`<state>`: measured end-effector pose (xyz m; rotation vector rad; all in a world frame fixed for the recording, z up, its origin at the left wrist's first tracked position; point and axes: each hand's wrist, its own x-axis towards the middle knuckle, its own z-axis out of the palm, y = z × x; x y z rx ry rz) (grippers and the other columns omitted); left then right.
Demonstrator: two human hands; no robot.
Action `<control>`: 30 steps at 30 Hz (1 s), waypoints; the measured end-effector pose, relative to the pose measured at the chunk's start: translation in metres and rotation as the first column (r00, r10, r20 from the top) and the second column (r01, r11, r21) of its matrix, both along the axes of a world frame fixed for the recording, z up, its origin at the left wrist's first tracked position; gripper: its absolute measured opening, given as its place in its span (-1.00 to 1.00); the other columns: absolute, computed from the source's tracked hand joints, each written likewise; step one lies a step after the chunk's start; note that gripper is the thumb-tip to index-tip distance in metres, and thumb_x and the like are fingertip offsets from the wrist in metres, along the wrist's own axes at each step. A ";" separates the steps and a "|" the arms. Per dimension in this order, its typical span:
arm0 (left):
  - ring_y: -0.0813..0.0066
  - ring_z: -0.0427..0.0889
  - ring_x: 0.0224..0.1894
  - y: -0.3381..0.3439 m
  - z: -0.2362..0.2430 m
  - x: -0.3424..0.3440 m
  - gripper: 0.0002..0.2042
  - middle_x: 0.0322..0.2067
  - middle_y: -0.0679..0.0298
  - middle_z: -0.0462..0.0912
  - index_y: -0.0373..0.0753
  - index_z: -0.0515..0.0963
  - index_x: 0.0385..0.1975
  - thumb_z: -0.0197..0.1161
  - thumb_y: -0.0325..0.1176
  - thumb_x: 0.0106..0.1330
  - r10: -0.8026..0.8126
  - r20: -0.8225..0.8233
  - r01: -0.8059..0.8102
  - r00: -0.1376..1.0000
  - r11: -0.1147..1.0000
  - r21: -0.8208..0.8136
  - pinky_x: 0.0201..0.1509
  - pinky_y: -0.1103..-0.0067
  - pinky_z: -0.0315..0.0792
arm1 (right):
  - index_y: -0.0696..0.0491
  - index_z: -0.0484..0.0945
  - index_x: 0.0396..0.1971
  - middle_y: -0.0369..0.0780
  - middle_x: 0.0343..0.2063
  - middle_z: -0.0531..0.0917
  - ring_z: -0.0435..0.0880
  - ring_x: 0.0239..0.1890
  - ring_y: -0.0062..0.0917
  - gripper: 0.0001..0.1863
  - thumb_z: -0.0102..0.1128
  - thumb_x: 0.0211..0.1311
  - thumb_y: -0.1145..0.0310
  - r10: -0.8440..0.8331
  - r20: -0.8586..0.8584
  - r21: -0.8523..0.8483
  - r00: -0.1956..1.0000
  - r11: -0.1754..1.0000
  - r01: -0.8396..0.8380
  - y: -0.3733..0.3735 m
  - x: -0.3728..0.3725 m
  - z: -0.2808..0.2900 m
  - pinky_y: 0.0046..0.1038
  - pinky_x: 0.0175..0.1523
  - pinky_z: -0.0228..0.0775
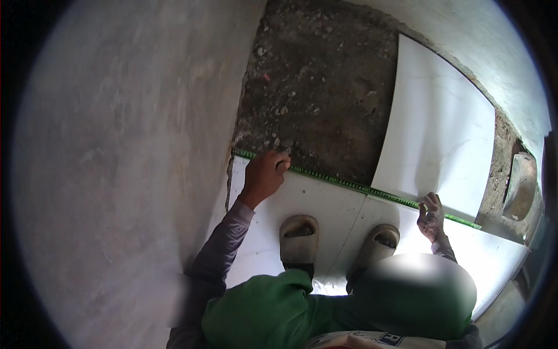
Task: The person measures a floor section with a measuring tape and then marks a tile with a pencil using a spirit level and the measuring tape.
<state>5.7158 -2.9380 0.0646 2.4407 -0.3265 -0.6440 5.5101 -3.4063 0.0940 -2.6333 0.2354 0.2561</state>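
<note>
A green measuring tape (343, 182) lies stretched along the far edge of the white floor tiles (334, 205). It runs from the left wall toward the right side. My left hand (264, 177) is closed on the tape near its left end, with fingers bent over the tile edge. Farther right, my right hand (430, 216) pinches the tape, and a short length continues beyond it. Past the tape lies a large white tile (439, 122), its near edge at the tape. What lies under my curled fingers is hidden.
Rough dark ground (319, 87) with small rubble fills the space between the grey wall (128, 145) and the large tile. A curved pale piece (521, 186) stands at the right. My sandals (299, 241) rest on the near tiles.
</note>
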 end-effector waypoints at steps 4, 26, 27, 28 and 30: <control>0.13 0.71 -0.19 -0.010 -0.020 -0.001 -0.88 -0.24 0.15 0.72 -0.17 0.72 -0.21 0.34 -0.33 0.36 -0.006 0.042 0.007 0.999 1.000 -0.030 -0.09 0.29 0.54 | 0.10 0.51 -0.25 -0.11 -0.26 0.58 0.56 -0.12 -0.08 -0.80 0.09 0.18 0.70 -0.004 0.054 -0.050 0.999 0.999 0.007 -0.013 -0.006 -0.018 -0.15 -0.06 0.44; -0.21 0.07 0.56 -0.116 -0.115 0.067 -0.25 0.52 -0.10 0.12 -0.23 0.23 0.49 0.25 0.04 0.41 -0.211 0.603 0.056 0.769 0.963 0.265 0.55 -0.03 0.06 | 0.17 0.52 -0.30 -0.07 -0.36 0.55 0.58 -0.28 -0.24 -0.88 -0.01 0.32 0.66 -0.023 0.541 -0.016 0.841 0.999 0.038 -0.202 0.227 -0.121 -0.31 -0.10 0.43; -0.21 0.07 0.56 -0.120 -0.119 0.068 -0.25 0.51 -0.10 0.13 -0.23 0.24 0.49 0.22 0.08 0.42 -0.194 0.612 0.055 0.767 0.970 0.238 0.54 -0.05 0.07 | 0.17 0.53 -0.29 -0.06 -0.33 0.58 0.62 -0.25 -0.17 -0.87 -0.02 0.30 0.65 -0.058 0.555 0.018 0.830 0.998 0.058 -0.206 0.236 -0.129 -0.28 -0.06 0.46; -0.21 0.06 0.56 -0.129 -0.124 0.066 -0.25 0.51 -0.10 0.14 -0.22 0.25 0.49 0.18 0.11 0.44 -0.170 0.623 0.059 0.764 0.979 0.194 0.53 -0.07 0.07 | 0.19 0.53 -0.28 -0.05 -0.32 0.59 0.62 -0.24 -0.14 -0.86 -0.02 0.29 0.65 -0.070 0.505 -0.062 0.860 0.991 0.117 -0.224 0.247 -0.131 -0.27 -0.04 0.46; -0.19 0.04 0.58 -0.116 -0.115 0.071 -0.26 0.52 -0.09 0.13 -0.21 0.24 0.50 0.18 0.10 0.44 -0.179 0.609 0.039 0.772 0.971 0.236 0.55 -0.04 0.05 | 0.19 0.54 -0.26 -0.03 -0.30 0.60 0.63 -0.19 -0.11 -0.86 -0.02 0.30 0.63 -0.060 0.427 -0.101 0.902 0.988 0.113 -0.204 0.281 -0.129 -0.27 0.00 0.45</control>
